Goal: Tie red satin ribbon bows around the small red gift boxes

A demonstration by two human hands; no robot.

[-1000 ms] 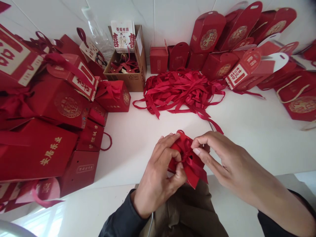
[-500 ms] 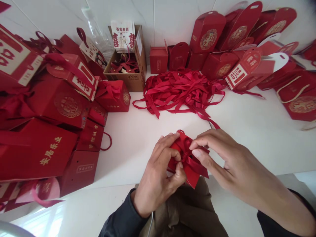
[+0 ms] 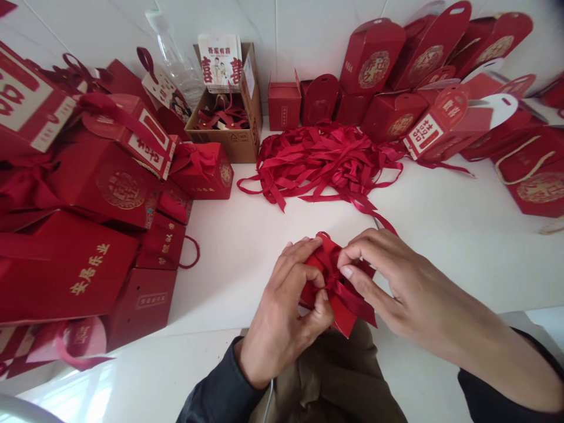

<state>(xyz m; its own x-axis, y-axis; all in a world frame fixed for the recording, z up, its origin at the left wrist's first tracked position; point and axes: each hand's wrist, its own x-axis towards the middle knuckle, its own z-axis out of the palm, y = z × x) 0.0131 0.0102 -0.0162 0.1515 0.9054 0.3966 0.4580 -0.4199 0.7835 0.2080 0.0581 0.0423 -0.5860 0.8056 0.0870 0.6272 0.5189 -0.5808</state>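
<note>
A small red gift box [image 3: 346,317] sits at the table's front edge, between my hands. Across its top lies a red ribbon [image 3: 352,298] tied in a bow, with its tails spread to the right. My left hand [image 3: 293,299] curls round the box's left side, thumb and index finger pinching the ribbon near the knot. From the right, my right hand [image 3: 388,270] pinches the bow's upper part between thumb and index finger. The fingers cover much of the box and part of the bow.
Beyond the hands lies a heap of loose red ribbons [image 3: 317,161]. Finished-looking red boxes [image 3: 118,188] are stacked at the left; more boxes [image 3: 372,59] stand along the wall at the right. A cardboard carton [image 3: 244,141] and a clear plastic bottle [image 3: 171,56] are at the back.
My right thumb and index finger have closed together on the bow. The ribbon tail at the lower right has shifted slightly outward. My left hand has barely moved.
</note>
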